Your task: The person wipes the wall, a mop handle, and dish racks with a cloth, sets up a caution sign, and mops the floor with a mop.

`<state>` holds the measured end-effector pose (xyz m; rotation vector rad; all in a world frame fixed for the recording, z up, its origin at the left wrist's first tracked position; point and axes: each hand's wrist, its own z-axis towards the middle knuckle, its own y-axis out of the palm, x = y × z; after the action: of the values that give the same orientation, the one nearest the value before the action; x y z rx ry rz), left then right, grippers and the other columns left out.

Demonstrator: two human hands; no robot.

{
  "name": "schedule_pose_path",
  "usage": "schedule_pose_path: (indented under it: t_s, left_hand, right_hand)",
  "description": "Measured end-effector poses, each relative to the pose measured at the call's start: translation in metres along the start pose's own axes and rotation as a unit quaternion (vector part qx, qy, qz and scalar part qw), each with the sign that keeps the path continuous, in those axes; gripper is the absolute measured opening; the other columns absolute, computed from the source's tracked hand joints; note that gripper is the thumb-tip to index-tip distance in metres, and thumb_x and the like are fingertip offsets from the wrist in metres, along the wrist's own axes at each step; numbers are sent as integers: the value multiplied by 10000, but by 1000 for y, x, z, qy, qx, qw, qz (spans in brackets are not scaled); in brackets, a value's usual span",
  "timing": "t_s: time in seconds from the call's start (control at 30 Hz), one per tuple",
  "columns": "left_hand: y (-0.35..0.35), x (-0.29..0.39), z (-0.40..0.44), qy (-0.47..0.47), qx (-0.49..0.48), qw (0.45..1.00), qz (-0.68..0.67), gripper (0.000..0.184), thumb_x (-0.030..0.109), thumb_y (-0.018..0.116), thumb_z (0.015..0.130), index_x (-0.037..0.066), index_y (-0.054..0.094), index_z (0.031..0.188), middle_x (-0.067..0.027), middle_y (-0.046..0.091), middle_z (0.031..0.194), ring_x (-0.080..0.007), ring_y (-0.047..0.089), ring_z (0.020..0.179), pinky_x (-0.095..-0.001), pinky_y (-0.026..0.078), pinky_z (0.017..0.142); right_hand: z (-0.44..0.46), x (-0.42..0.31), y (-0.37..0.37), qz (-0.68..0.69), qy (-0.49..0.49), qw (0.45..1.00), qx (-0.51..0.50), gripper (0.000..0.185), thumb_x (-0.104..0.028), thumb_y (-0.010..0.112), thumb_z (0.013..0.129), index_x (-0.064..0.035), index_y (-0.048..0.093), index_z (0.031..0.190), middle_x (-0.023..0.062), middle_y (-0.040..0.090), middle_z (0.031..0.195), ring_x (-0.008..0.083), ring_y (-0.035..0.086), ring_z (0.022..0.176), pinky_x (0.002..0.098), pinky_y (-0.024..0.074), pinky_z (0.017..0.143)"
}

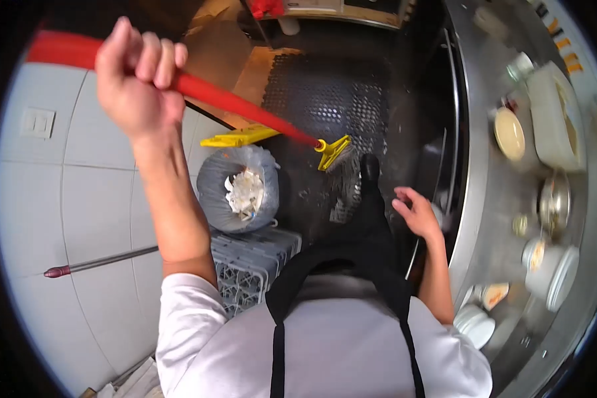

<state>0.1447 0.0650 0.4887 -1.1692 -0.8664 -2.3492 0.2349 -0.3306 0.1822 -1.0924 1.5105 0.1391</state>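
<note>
My left hand [142, 79] is raised at the upper left, its fingers wrapped around the red handle of a mop [239, 105]. The handle slants down to the right, away from me. Its yellow head [333, 152] meets the dark wet floor, and greyish strands or bristles show beneath it, too blurred to tell which. My right hand [418, 212] hangs beside the steel counter with fingers apart and nothing in them. Close to the mop head is my black shoe [369, 167].
A bin [209, 189] lined with a grey bag holds white waste. Grey plastic crates [262, 245] stand below it, and a yellow panel [239, 136] lies behind. Bowls, a pot [554, 202] and a white tub [556, 119] sit on the counter [474, 192]. A perforated black mat [331, 89] covers the far floor.
</note>
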Motion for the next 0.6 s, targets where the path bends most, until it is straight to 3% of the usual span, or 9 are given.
schedule_pose_path:
  t_s: [0.13,0.17,0.33,0.4,0.43,0.5,0.53,0.57,0.6]
  left_hand:
    - [64,-34,106,2,-58,998,-12,371,191,536,973,165,363,645,48,282,522,-104,249,472,-299,328,626]
    - [47,-51,147,-50,-270,959,-74,243,220,583,967,101,528,763,13,492,641,-112,466,576,-334,433,726]
    - [129,-117,227,-53,-32,998,13,239,235,704,903,144,561,735,47,472,552,-84,423,457,-267,389,503]
    - [132,-125,248,-88,-9,996,3,241,256,726,899,139,578,750,35,495,574,-86,448,482,-253,394,492]
    - [130,-126,258,-106,-8,994,-10,244,274,723,909,126,588,770,16,523,614,-94,483,531,-252,408,525]
    - [69,-137,275,-22,-82,974,211,243,268,672,934,50,597,1011,-62,608,907,-152,581,822,-340,442,817]
    - [38,-143,283,30,-105,944,312,317,265,646,946,12,601,1131,-102,650,1054,-181,630,968,-384,459,963]
    - [-13,-149,275,-3,-19,932,361,643,305,703,916,-10,438,1410,-175,497,1417,-245,487,1312,-387,365,1113]
    - [-67,-161,260,-8,64,887,458,676,334,720,902,5,429,1416,-187,479,1435,-268,470,1326,-383,370,1101]
  right_hand:
    - [130,-10,-22,126,-67,990,-4,526,-169,779,817,-16,590,1283,146,664,1180,250,627,1103,365,480,976]
    - [170,-32,-23,129,-107,986,12,572,-166,790,799,-18,572,1307,155,645,1218,261,615,1129,369,470,993]
    - [349,-218,-42,137,-377,909,112,758,-184,837,709,-52,501,1376,170,551,1353,338,562,1210,404,438,1037]
    - [414,-286,-27,183,-449,865,128,533,-224,817,763,-34,612,1217,189,651,1144,309,645,1070,385,498,912]
    - [443,-303,-21,174,-396,899,69,414,-257,802,794,-28,649,1102,181,659,984,282,659,923,376,507,813]
    - [495,-333,2,210,-403,888,71,323,-338,756,866,-25,689,822,143,577,596,189,560,544,352,473,577]
    - [515,-345,7,205,-380,899,76,326,-332,755,870,-22,673,817,112,551,602,116,488,562,333,448,557]
    - [540,-352,11,197,-363,908,69,327,-324,750,879,-13,670,816,83,537,596,91,475,580,321,438,552]
    - [568,-355,13,190,-344,917,63,329,-316,745,888,-5,666,816,53,523,590,66,462,598,309,429,547]
